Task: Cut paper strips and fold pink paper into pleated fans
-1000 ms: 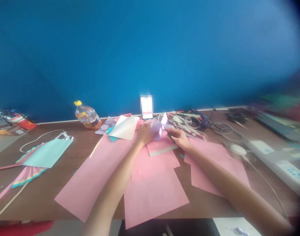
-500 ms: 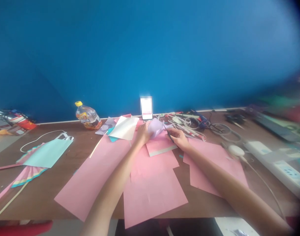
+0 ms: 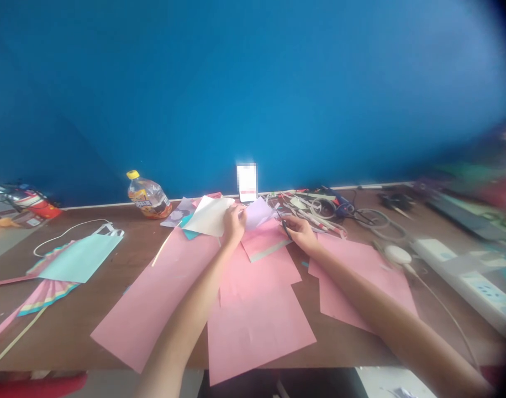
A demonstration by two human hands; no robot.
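Observation:
Near the middle of the table, my left hand point(image 3: 235, 222) is closed on the left edge of a purple paper point(image 3: 258, 213). To its right, my right hand point(image 3: 299, 232) grips dark scissors point(image 3: 284, 225), whose tips point up and left beside the purple paper. Below the purple paper is a pink piece with a grey strip point(image 3: 263, 241). Large pink sheets point(image 3: 259, 331) lie under and in front of my hands. A cream sheet point(image 3: 207, 215) rests just left of my left hand.
A lit phone point(image 3: 247, 182) stands against the blue wall. A bottle with a yellow cap point(image 3: 149, 197) leans at the back left. Light-green folded paper point(image 3: 83, 258) lies at left. Tangled cables point(image 3: 319, 207) and a power strip point(image 3: 468, 276) are at right.
My left hand has moved slightly left and the purple paper looks flatter and more spread out. The pink piece with the grey strip has shifted a little left. My right hand has barely moved.

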